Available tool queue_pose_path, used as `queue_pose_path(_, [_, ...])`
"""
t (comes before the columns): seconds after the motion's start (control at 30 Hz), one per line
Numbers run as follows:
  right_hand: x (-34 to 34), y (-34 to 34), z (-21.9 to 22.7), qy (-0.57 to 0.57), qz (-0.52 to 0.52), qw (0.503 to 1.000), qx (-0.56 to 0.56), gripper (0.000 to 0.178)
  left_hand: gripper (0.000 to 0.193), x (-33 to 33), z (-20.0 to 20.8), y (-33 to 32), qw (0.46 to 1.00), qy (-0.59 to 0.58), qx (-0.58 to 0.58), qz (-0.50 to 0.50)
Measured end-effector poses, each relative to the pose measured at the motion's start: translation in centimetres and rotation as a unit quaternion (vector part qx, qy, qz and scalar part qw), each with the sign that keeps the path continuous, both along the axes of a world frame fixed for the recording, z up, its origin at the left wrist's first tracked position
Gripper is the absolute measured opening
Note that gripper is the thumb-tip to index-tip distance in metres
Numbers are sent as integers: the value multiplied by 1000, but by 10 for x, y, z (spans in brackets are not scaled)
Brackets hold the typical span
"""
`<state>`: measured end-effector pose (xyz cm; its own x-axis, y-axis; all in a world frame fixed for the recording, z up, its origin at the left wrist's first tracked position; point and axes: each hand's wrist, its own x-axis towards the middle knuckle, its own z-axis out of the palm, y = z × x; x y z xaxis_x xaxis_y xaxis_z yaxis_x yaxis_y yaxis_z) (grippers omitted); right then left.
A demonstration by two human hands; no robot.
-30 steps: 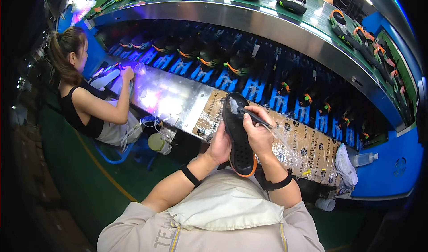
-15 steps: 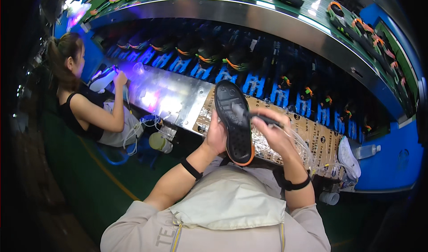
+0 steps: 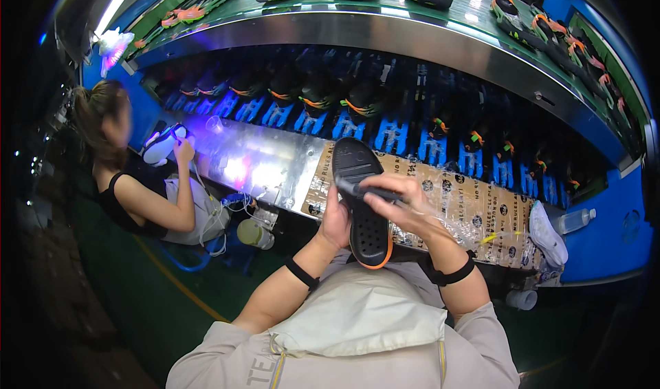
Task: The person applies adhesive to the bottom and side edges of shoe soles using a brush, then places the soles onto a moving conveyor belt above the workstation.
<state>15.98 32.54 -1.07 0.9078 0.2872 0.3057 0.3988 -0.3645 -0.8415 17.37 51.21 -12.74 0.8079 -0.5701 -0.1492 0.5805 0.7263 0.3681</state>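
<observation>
A black shoe sole [image 3: 368, 241], with holes in its heel half and an orange rim at the heel end, stands tilted over my lap with its inner face toward me. My left hand [image 3: 335, 220] grips its left edge, fingers hidden behind it. My right hand [image 3: 405, 200] is closed around the dark handle of a brush [image 3: 382, 193]. Its blurred head lies across the middle of the sole near the left edge. From the right hand a clear thin tube [image 3: 457, 225] trails over the bench.
Cardboard [image 3: 450, 207] covers the bench ahead. Blue racks [image 3: 392, 136] carry dark shoe parts behind it. Above, a green conveyor [image 3: 467, 12] bears more shoes. At right sit a white shoe part [image 3: 546, 234] and a clear bottle [image 3: 576, 220]. A co-worker [image 3: 141, 176] works at left.
The brush has swept left across the sole to its left edge. My view has shifted slightly, and the sole sits a little lower in it. My left hand keeps its grip.
</observation>
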Motion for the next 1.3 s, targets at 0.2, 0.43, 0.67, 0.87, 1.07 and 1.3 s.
queue_pose_path(0.2, [-1,5,-12,73,-67,990,100,25,78,14,9,7,999,16,-18,33])
queue_pose_path(0.43, [-14,18,4,61,2,993,104,21,80,33,27,18,995,-10,-9,96])
queue_pose_path(0.67, [-15,19,16,-16,104,994,18,27,99,51,46,25,993,-36,-59,100])
queue_pose_path(0.87, [-14,15,31,-87,155,982,-63,25,101,66,69,33,992,-71,-39,92])
queue_pose_path(1.07, [-9,10,38,-40,47,997,-53,27,107,85,86,41,989,-121,-49,68])
queue_pose_path(1.3, [-1,1,57,-65,123,990,-23,30,102,107,117,44,952,-305,-7,-17])
